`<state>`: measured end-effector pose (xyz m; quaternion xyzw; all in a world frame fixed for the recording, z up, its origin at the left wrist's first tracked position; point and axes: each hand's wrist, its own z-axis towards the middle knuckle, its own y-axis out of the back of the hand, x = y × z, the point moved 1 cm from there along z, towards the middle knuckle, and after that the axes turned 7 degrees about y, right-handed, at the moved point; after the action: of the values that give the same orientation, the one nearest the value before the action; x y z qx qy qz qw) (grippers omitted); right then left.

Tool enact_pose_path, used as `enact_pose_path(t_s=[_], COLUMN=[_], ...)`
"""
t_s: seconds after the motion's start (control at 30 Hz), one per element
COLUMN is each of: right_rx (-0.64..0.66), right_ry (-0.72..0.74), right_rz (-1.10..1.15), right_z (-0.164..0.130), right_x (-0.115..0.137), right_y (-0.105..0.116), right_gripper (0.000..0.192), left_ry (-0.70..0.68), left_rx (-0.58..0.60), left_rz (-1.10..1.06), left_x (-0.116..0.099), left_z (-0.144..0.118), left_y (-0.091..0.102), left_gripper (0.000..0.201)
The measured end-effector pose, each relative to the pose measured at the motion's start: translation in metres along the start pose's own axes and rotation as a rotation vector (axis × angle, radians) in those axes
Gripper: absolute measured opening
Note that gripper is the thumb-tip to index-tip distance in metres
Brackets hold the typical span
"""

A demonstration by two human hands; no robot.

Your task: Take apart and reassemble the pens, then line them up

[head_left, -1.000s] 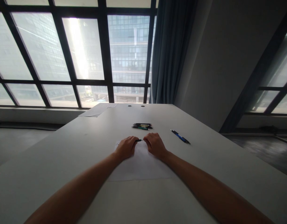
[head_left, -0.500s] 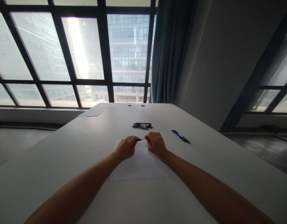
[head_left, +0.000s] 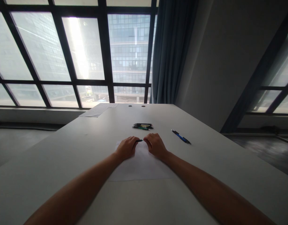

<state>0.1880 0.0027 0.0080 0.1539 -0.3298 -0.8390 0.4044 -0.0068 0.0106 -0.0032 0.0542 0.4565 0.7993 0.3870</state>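
Observation:
Above the upper part of a white sheet of paper point(head_left: 141, 170), both hands meet at a small dark pen barrel point(head_left: 139, 140). My left hand point(head_left: 127, 147) is closed round the barrel, and its front end sticks out to the right of the fingers. My right hand point(head_left: 155, 145) pinches at that end; a thin pen part, which looks like a refill, sits between its fingertips, mostly hidden. A small pile of dark and green pens point(head_left: 143, 126) lies just beyond the hands. Off to the right is a blue and black pen point(head_left: 181, 137).
The white table point(head_left: 71, 150) stretches away toward the windows. Some printed sheets point(head_left: 97, 110) lie at its far left edge. Two dark round discs point(head_left: 143, 106) are near the far end. A blue curtain point(head_left: 173, 56) hangs behind.
My right hand has moved slightly left, toward the barrel. The gap where the thin part showed has narrowed. My left hand stays in place.

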Motion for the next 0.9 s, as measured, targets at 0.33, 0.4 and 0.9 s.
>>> enact_pose_path(t_s=[0.33, 0.4, 0.9], right_rx=[-0.058, -0.069, -0.084], right_ry=[0.025, 0.031, -0.040], right_rz=[0.072, 0.095, 0.184], right_z=[-0.0012, -0.0018, -0.0029], right_x=[-0.0005, -0.0006, -0.0033], right_y=[-0.0008, -0.0019, -0.0041], right_gripper=[0.014, 0.012, 0.017], left_ry=[-0.026, -0.038, -0.052], left_rx=[0.006, 0.014, 0.011], left_rz=[-0.035, -0.040, -0.038], left_x=[0.0000, 0.0009, 0.0000], left_z=[-0.0014, -0.0011, -0.0013], left_y=[0.0012, 0.0000, -0.0002], left_gripper=[0.019, 0.020, 0.020])
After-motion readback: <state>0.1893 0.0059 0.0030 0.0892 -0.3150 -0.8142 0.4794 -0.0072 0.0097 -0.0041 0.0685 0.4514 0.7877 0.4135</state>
